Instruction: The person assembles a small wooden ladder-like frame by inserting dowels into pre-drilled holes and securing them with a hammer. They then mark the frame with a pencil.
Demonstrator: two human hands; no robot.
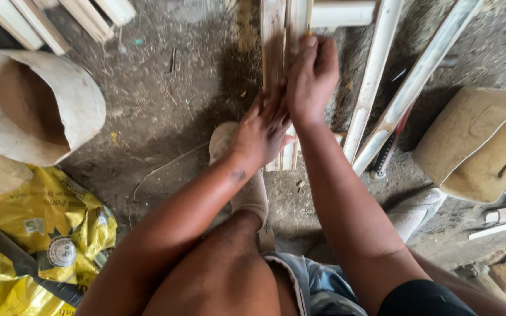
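1. Wooden sticks (276, 52) are stood together on the dirt floor (165, 105), in front of the knees.
2. They are gripped by the right hand (310, 76) higher up.
3. They are pressed by the left hand (260, 133) lower down.

- A rough woodworking workshop, set on a bare dirt floor (165, 99) strewn with sawdust and chips.
- Pale wooden slats (376, 64) lean across the floor; more lie at its upper left edge.
- A yellow sack (36, 234) lies at its lower left.
- A curved bark-like piece (36, 99) sits above that sack.
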